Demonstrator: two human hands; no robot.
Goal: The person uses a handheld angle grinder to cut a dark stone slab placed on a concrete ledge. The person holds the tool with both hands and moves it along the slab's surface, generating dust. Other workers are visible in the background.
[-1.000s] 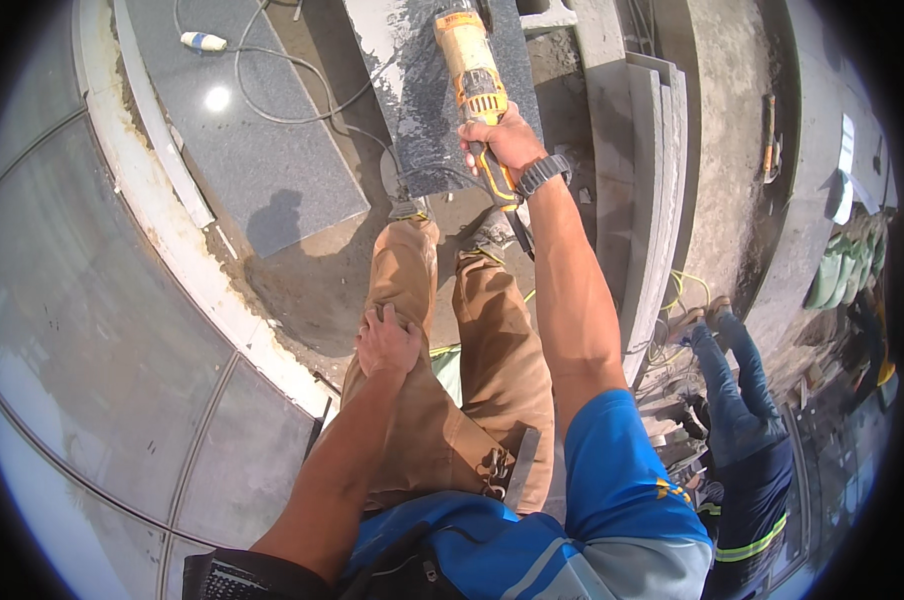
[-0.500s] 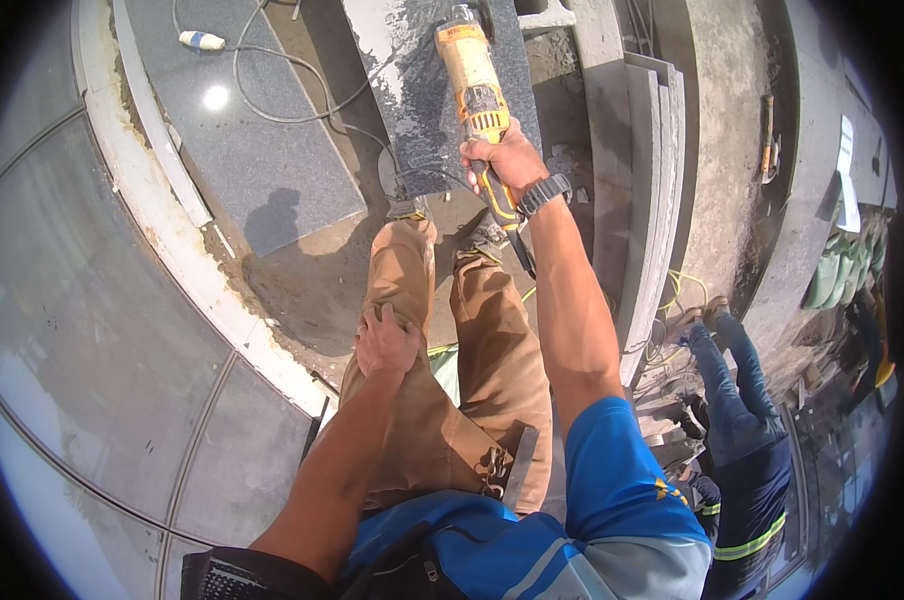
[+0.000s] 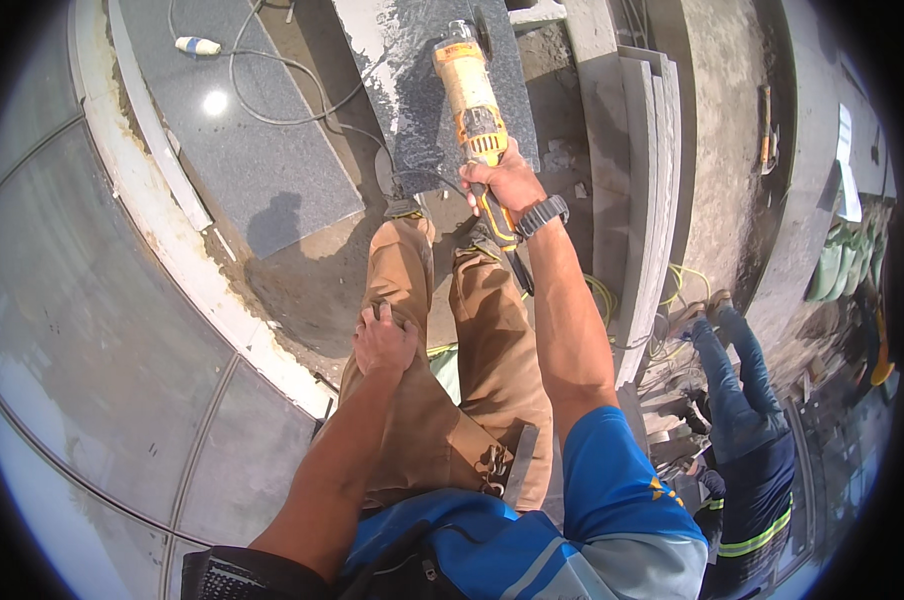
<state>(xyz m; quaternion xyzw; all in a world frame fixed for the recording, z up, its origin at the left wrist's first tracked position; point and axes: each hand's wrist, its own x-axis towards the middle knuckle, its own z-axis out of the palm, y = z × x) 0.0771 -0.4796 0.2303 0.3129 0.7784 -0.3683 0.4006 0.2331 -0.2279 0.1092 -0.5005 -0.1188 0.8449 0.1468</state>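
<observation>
One yellow grinder (image 3: 469, 90), two hands.

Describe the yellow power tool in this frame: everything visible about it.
The angle grinder has a long yellow plastic-looking body with a grey metal head and dark disc guard at its far end. It lies lengthwise over the dark speckled stone slab, head down on it. The right hand grips its rear handle; a dark cord trails back from there.

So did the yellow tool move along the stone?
Yes. The yellow grinder in the right hand has slid forward, away from the person, farther onto the dark stone slab. The left hand rests on the knee.
</observation>
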